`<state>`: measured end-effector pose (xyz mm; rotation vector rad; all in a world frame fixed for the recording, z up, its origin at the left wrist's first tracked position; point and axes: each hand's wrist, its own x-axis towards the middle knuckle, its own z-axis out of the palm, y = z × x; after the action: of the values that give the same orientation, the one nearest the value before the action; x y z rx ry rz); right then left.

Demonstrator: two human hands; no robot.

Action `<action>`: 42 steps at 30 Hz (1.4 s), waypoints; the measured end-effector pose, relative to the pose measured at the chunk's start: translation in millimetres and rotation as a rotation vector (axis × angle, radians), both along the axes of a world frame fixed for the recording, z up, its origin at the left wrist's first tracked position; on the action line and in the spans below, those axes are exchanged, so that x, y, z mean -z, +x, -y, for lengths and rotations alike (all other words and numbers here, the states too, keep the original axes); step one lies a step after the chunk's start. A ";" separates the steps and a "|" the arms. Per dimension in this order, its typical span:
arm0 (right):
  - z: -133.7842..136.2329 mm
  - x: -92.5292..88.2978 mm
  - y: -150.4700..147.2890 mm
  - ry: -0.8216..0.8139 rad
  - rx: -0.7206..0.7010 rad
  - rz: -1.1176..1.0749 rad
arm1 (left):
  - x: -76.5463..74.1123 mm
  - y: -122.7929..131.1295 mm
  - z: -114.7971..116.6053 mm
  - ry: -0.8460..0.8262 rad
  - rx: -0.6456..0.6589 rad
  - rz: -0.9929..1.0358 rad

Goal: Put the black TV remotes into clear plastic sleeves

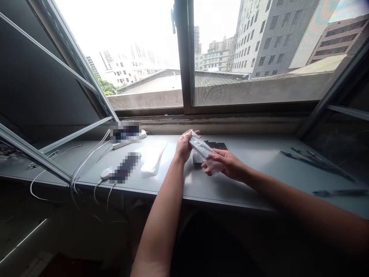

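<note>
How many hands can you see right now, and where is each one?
2: the left hand at the far end of the translucent plastic packet, and the right hand at its near end. No other hand shows.

Black gridded object (221,146) partly hidden behind plastic packet (201,146).

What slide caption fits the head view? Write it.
Left grip and right grip hold a whitish plastic packet above a desk by a window.
</note>
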<state>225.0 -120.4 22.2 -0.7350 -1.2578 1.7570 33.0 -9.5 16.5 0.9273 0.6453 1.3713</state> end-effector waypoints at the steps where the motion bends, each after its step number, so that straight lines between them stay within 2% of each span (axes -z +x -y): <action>1: -0.2 -0.7 1.7 -0.040 -0.036 0.008 | 0.5 -0.3 -0.6 0.005 -0.010 0.013; 4: 0.2 -2.7 4.6 -0.162 -0.168 0.017 | 1.6 0.0 -1.3 0.014 0.009 0.032; 6: 1.3 -3.3 4.0 -0.213 -0.206 -0.007 | 2.3 1.1 0.0 0.016 0.063 0.030; 12: -0.5 5.3 -0.8 -0.191 -0.096 0.024 | 3.5 1.8 5.0 0.006 0.235 -0.133; 16: -4.7 13.9 1.0 -0.148 -0.120 0.055 | 4.6 -0.2 2.8 -0.017 0.281 -0.237; 27: -6.7 18.6 3.6 -0.144 -0.135 0.097 | 5.2 -1.6 1.4 0.105 0.225 -0.290; 34: -3.6 14.7 0.9 -0.118 -0.088 0.027 | 7.4 -0.5 2.1 0.135 0.115 -0.339; 38: -5.3 16.5 2.2 -0.114 -0.075 0.028 | 10.9 3.3 4.3 0.112 0.117 -0.415; 42: -6.6 18.2 3.0 -0.112 -0.079 0.029 | 7.5 5.1 6.9 0.097 0.115 -0.407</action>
<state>228.0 -113.8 4.0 -0.7864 -1.2299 1.8996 38.2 -16.4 9.0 1.3198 0.8218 1.1264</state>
